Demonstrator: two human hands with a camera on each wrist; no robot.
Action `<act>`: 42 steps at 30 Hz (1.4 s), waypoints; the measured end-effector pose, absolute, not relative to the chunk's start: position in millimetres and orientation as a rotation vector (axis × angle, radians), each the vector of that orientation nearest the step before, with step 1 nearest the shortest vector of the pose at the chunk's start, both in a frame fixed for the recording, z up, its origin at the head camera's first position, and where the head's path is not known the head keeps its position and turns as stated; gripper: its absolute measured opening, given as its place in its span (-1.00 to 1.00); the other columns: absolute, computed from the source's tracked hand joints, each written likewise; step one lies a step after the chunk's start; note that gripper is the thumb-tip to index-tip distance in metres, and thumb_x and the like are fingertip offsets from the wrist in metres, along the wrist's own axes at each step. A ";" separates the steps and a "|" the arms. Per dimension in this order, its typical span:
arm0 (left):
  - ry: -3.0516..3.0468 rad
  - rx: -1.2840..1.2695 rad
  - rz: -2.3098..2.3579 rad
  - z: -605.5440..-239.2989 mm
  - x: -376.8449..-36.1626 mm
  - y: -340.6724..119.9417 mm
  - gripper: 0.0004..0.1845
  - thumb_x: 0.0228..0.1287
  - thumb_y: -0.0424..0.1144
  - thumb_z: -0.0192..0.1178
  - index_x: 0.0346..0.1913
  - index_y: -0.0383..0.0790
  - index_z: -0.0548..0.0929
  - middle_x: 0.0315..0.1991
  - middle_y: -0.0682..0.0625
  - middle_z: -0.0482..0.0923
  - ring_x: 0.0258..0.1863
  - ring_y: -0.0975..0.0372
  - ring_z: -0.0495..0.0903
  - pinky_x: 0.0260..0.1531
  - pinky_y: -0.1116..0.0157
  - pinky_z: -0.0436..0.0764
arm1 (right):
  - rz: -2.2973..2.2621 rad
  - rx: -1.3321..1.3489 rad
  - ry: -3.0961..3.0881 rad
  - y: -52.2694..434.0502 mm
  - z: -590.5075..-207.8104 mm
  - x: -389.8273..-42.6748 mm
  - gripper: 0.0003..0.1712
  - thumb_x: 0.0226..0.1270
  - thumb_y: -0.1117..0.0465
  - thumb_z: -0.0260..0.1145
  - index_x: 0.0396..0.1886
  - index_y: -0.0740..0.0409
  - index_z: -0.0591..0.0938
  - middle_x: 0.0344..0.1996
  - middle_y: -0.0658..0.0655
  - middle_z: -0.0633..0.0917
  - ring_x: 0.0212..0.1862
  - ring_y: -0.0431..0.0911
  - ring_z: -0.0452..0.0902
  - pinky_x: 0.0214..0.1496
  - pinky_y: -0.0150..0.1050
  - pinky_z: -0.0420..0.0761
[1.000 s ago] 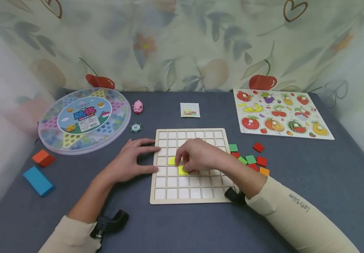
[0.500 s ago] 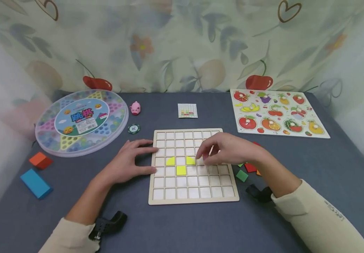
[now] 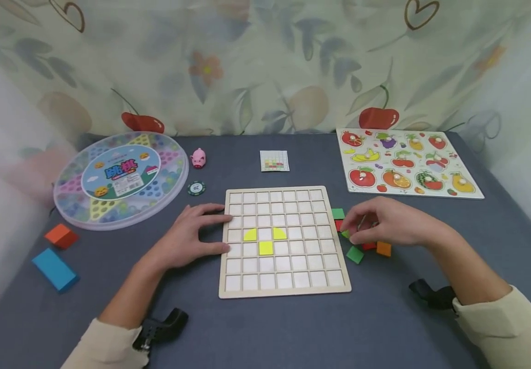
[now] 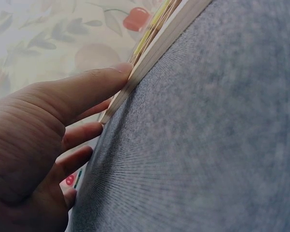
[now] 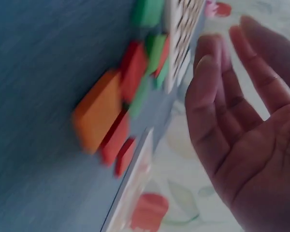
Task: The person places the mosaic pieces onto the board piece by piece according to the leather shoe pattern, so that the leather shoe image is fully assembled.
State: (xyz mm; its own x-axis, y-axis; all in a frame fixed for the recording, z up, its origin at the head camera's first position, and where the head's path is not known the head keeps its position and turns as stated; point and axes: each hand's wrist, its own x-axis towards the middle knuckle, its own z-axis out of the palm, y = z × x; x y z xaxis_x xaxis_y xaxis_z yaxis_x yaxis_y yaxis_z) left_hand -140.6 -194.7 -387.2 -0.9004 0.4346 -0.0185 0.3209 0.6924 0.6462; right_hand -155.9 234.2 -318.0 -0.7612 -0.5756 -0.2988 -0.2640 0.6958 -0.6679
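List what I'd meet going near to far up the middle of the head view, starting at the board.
Board's near edge → yellow square → two curved yellow tiles, side by side → card → backdrop.

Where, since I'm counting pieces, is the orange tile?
In the head view, the orange tile lies right of the grid board, beside a red tile and just below the right hand in the picture.

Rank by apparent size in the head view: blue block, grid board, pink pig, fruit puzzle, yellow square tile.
Grid board
Fruit puzzle
Blue block
Pink pig and yellow square tile: too alike to rank
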 end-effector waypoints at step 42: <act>2.730 0.634 0.987 -388.7 -142.1 -194.4 -0.31 0.21 0.00 0.51 0.39 -0.06 0.60 0.52 -0.19 0.31 0.56 -0.15 0.17 0.55 -0.32 -0.29 | -0.888 -0.557 2.499 233.7 -315.9 -156.2 -0.78 0.28 0.13 0.53 -0.18 0.07 0.68 -0.47 0.02 0.65 -0.42 -0.10 0.55 -0.37 -0.27 0.59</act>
